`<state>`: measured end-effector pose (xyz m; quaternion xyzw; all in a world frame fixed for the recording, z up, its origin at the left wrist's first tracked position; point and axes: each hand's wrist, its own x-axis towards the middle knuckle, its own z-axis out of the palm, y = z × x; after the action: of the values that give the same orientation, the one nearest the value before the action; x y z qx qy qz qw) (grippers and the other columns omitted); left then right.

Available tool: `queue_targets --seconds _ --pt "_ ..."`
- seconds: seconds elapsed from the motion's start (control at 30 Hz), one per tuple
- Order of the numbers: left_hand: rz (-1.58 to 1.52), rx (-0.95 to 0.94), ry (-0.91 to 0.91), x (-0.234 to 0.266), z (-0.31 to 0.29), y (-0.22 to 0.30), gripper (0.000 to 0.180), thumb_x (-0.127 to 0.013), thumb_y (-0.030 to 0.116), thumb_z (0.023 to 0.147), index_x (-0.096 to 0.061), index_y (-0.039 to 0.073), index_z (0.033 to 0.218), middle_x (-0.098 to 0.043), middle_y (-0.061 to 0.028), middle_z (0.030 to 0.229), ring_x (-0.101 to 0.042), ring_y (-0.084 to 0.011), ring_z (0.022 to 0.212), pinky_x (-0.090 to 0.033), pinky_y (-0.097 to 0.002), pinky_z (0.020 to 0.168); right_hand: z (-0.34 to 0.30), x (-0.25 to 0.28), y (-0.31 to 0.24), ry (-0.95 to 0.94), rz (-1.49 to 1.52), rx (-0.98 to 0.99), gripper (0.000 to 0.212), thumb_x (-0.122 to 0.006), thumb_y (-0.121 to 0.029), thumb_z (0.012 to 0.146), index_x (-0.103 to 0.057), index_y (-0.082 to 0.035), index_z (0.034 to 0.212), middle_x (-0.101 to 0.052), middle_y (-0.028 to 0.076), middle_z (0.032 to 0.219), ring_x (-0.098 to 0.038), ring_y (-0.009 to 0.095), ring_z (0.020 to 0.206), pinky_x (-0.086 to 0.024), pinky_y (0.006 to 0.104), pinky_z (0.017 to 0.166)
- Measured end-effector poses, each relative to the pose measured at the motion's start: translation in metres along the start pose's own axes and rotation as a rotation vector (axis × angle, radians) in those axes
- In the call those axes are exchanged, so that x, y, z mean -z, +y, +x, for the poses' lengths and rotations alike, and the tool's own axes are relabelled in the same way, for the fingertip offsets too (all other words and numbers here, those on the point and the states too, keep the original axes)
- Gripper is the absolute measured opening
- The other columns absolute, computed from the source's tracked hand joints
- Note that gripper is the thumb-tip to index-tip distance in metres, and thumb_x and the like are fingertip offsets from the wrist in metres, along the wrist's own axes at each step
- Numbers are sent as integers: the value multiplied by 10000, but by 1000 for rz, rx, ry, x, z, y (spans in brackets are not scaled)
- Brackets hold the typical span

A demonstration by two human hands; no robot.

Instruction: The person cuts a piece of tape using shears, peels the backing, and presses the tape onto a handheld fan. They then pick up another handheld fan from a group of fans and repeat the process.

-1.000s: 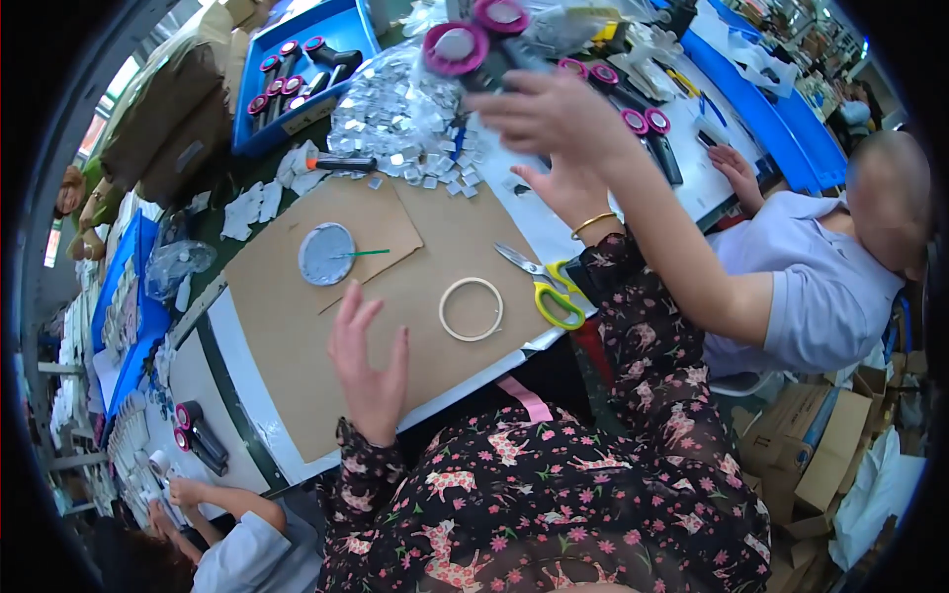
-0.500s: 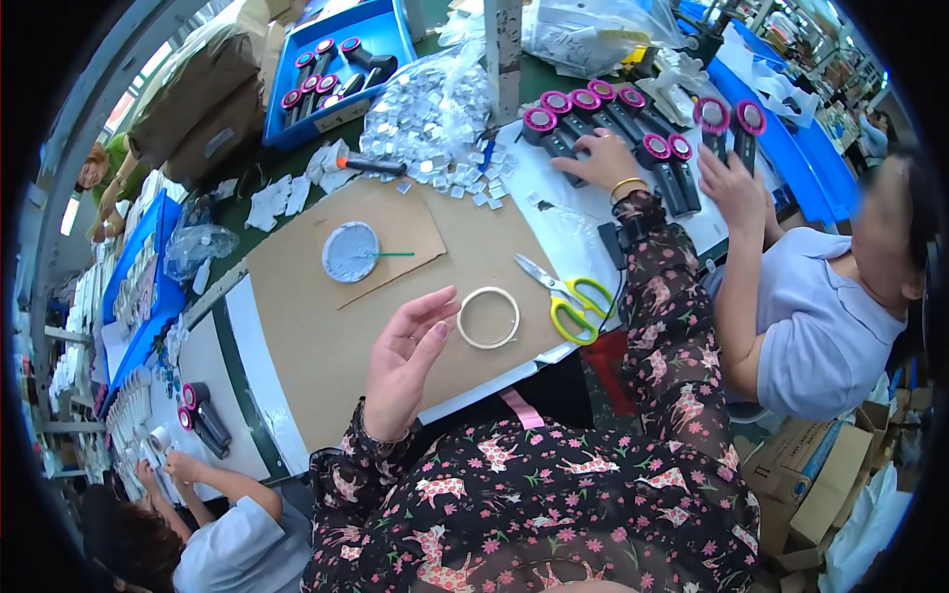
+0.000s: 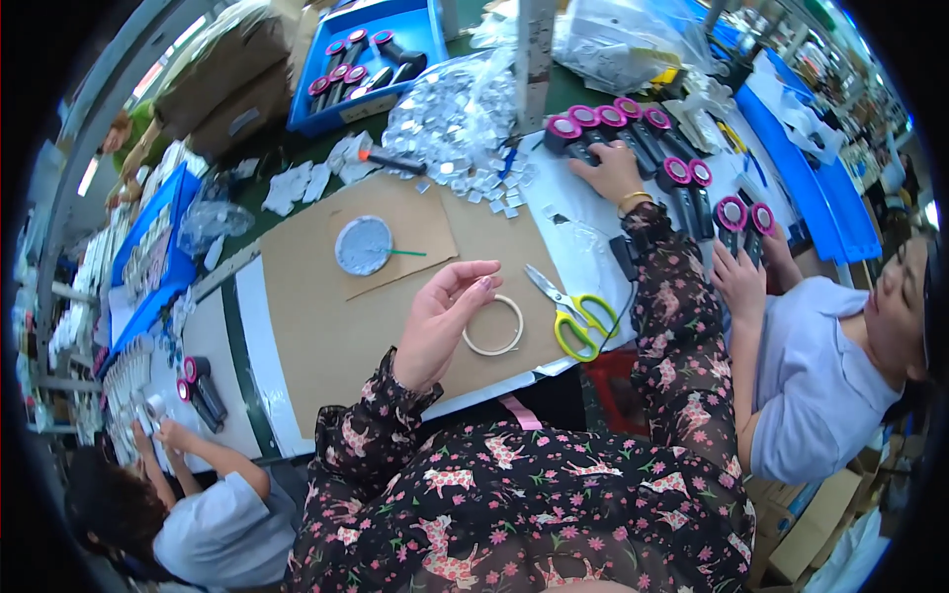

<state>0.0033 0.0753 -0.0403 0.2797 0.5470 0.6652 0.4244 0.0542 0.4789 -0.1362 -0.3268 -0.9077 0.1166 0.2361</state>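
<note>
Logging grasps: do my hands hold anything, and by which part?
Your right hand lies over a device's black handle; grip unclear. Your left hand holds nothing visible.

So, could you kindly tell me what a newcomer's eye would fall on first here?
Probably the cluster of black devices with bright pink rims at the upper right of the table, where the person's right hand is among the handles. Next might come the scissors with yellow-green handles, just right of the pale ring near the left hand, and the glittering heap of small square pieces at the top centre.
</note>
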Motion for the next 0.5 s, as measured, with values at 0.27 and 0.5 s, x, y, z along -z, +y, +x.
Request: queue_targets --seconds 0.27,0.5 --pt "-36 -92 216 33 -53 -4 405 -593 180 1075 -520 -12 1424 -613 -120 1363 -588 -169 1269 -488 -329 1070 -63 81 -157 34 354 426 403 -815 -285 860 -725 28 1097 -658 272 1148 -638 412 1045 -510 440 927" --pt "-344 -229 583 79 -120 0 390 -585 241 1083 -515 41 1410 -645 -68 1268 -621 -179 1198 -510 -358 1028 -152 22 -362 -296 588 722 432 -843 -282 782 -732 0 1091 -633 297 1194 -634 450 1060 -512 485 949"
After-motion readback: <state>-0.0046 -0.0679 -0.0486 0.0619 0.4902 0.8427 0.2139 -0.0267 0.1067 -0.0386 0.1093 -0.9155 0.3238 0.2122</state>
